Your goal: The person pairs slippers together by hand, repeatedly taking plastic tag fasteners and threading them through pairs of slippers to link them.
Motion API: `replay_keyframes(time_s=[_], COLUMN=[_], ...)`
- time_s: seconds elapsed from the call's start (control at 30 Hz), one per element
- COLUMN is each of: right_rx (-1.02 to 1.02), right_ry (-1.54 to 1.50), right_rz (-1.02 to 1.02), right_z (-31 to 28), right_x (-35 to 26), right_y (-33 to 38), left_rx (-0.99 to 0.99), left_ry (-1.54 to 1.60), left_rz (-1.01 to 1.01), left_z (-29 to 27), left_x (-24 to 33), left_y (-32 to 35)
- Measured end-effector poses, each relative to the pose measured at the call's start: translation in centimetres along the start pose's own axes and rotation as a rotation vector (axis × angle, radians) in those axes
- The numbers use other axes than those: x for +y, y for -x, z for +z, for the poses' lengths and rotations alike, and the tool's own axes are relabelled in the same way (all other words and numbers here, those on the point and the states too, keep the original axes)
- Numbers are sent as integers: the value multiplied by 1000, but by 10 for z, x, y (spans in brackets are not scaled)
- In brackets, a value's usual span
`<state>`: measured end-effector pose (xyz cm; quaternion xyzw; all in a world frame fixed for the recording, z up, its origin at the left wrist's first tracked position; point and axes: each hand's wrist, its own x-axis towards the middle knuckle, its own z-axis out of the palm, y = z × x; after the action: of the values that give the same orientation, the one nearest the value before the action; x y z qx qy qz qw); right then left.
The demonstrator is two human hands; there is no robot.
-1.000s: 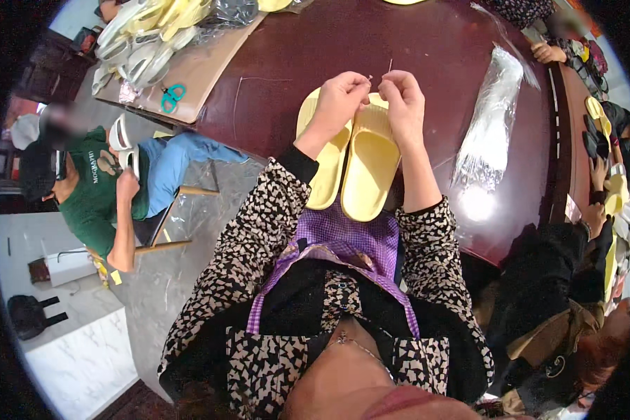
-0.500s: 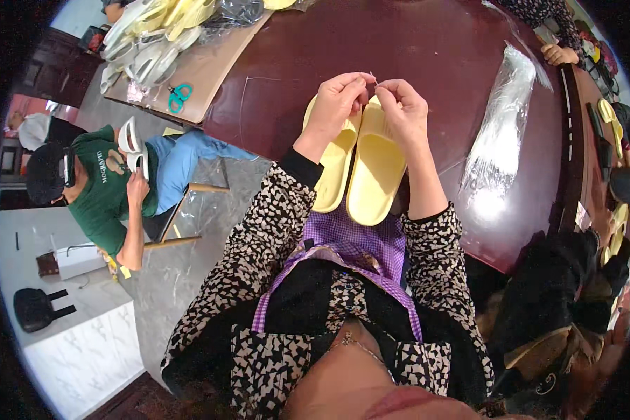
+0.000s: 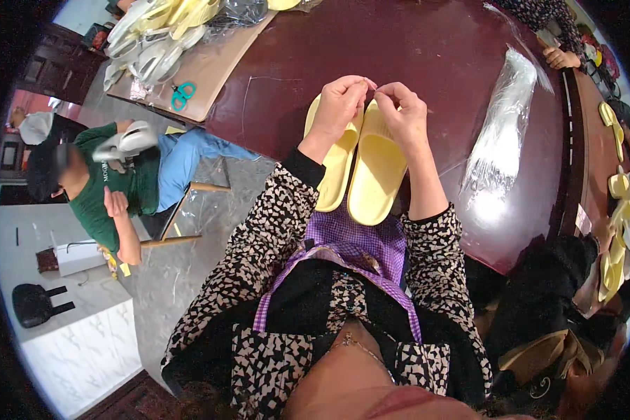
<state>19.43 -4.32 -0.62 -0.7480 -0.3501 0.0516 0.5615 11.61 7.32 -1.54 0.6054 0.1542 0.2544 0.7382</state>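
Observation:
A pair of pale yellow slide slippers lies side by side at the edge of the dark red table, heels toward me; these are the left slipper (image 3: pixel 334 180) and the right slipper (image 3: pixel 375 183). Over the far end of the left one, my left hand (image 3: pixel 338 108) is closed in a pinch. My right hand (image 3: pixel 403 117) pinches likewise above the far end of the right one. The fingertips of both hands almost meet between the slippers. Whatever they hold is too small to make out. My fingers partly hide the slippers' straps.
A bundle of clear plastic strips (image 3: pixel 502 122) lies on the table (image 3: pixel 427 42) to the right. At far left are teal scissors (image 3: pixel 182 96) and a pile of white and yellow slippers (image 3: pixel 162 42). A seated person (image 3: pixel 94 171) handles a white slipper; more yellow slippers (image 3: pixel 614 262) lie far right.
My hands have shifted only slightly, still pinching between the slippers. At left, the seated person's white slipper has moved and blurred, and one of that person's hands has come away from it.

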Motion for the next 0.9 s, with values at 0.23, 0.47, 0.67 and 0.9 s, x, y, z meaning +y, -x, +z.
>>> replay_keyframes(time_s=[0.23,0.47,0.67,0.9], right_rx=[13,44,80,45], right_ry=[-15,0,99,169], right_rz=[-22,-89,-134,-231], right_z=[-2,4,6,8], right_x=[4,9,12,14], right_y=[-2,-5,-1,-1], left_rx=[-10,-19,-56,-127], left_ry=[-32,-75,-33,10], left_rz=[-39,18,-38,-111], left_z=[3,-2,-7,-15], left_x=[1,10,9,5], left_y=[-2,2,3,1])
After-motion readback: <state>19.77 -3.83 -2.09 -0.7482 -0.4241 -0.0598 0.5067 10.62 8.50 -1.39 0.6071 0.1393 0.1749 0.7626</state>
